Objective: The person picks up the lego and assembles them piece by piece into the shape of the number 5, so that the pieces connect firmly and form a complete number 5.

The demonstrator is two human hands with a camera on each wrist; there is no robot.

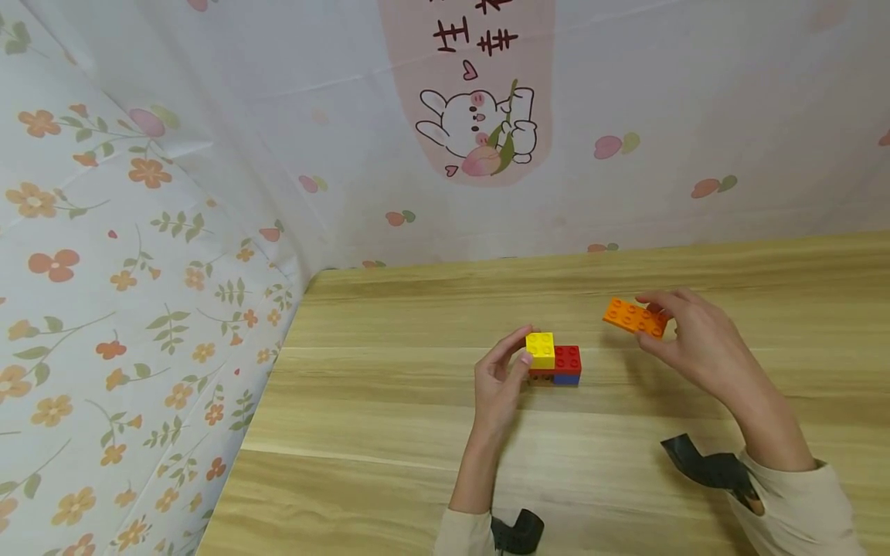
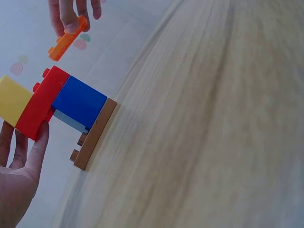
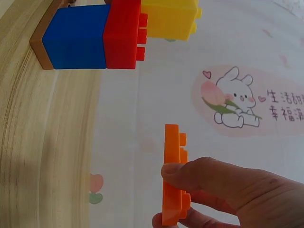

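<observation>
A small stack of toy building bricks stands on the table. Its brown base brick (image 2: pixel 97 135) carries a blue brick (image 2: pixel 80 99) and a paler piece (image 2: pixel 70 120) beside it. Above lies a red brick (image 1: pixel 568 357), topped at its left end by a yellow brick (image 1: pixel 540 351). My left hand (image 1: pixel 499 386) grips the stack's left end, thumb and fingers around the yellow and red bricks. To the right, my right hand (image 1: pixel 702 347) pinches a flat orange brick (image 1: pixel 628 314) by one end, studs up, held above the table and apart from the stack.
The wooden table (image 1: pixel 361 401) ends at a white printed cloth (image 1: pixel 334 116) hanging behind it. Another cloth with orange flowers (image 1: pixel 139 324) hangs along the left side. Black straps (image 1: pixel 709 467) are by both sleeve cuffs.
</observation>
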